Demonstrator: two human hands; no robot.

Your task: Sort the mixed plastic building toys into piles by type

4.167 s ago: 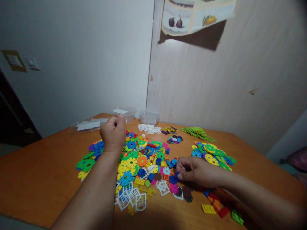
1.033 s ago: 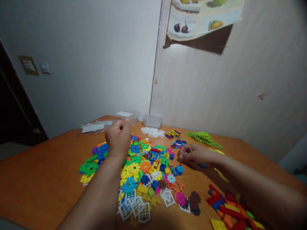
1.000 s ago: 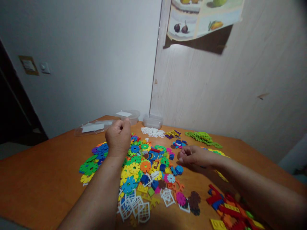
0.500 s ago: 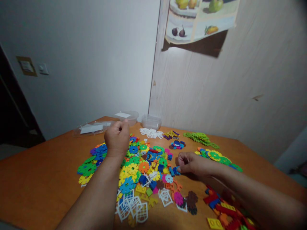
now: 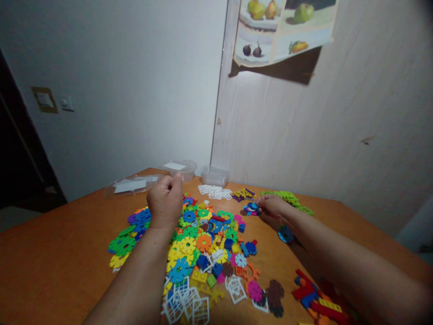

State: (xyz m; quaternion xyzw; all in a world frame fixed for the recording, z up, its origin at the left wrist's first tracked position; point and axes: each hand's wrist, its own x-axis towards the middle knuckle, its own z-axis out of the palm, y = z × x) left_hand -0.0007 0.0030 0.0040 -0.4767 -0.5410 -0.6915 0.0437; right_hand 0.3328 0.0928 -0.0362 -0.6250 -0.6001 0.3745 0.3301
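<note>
My left hand (image 5: 165,201) is curled into a fist above the left part of a mixed heap of coloured plastic notched discs and bricks (image 5: 187,245). Whatever its fingers may hold is hidden. At the far right of the heap, my right hand (image 5: 273,205) has its fingertips pinched at a small pile of blue, pink and brown notched discs (image 5: 249,210). A small blue notched disc seems to be between them, partly covered. Under my right forearm lies a larger blue-green notched disc (image 5: 286,234).
White lattice pieces (image 5: 215,192), yellow and purple pieces (image 5: 244,194) and light green pieces (image 5: 287,197) lie in groups at the back. Clear plastic tubs (image 5: 215,176) and a lid (image 5: 130,186) stand near the wall. Red, blue and yellow bricks (image 5: 309,293) lie front right.
My right hand has moved away from the heap's right edge, back to the small disc pile. My left fist has hardly moved. The view has tilted slightly.
</note>
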